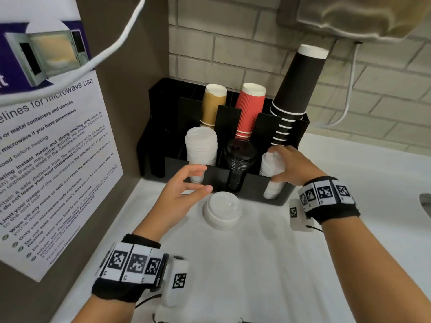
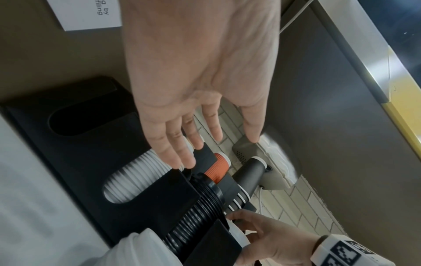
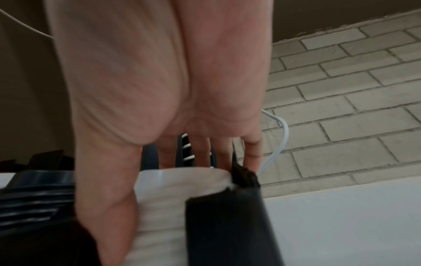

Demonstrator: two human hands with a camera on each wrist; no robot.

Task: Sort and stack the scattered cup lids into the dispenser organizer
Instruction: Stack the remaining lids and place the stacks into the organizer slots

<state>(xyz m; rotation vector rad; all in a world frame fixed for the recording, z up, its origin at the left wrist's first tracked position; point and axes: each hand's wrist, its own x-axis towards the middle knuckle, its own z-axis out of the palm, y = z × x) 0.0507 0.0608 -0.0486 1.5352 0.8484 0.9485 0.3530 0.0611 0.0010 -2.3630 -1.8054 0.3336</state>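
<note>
A black dispenser organizer (image 1: pixel 161 127) stands against the tiled wall. Its front slots hold a tall white lid stack (image 1: pixel 201 148), a black lid stack (image 1: pixel 240 159) and a second white lid stack (image 1: pixel 270 190) on the right. My right hand (image 1: pixel 276 163) grips that right stack, thumb in front and fingers behind; the right wrist view shows the same right hand (image 3: pixel 173 189) grip. A short pile of white lids (image 1: pixel 222 212) lies loose on the counter before the organizer. My left hand (image 1: pixel 205 179) hovers empty just left of the pile, fingers (image 2: pixel 180 153) straight, near the organizer's front wall.
Gold cups (image 1: pixel 212 103), red cups (image 1: pixel 249 110) and tall black cups (image 1: pixel 296 85) fill the back slots. A panel with a microwave notice (image 1: pixel 53 159) closes off the left side. A white cable (image 1: pixel 349 94) hangs at the tiles. A metal sink rim (image 1: pixel 425 203) shows at the right edge.
</note>
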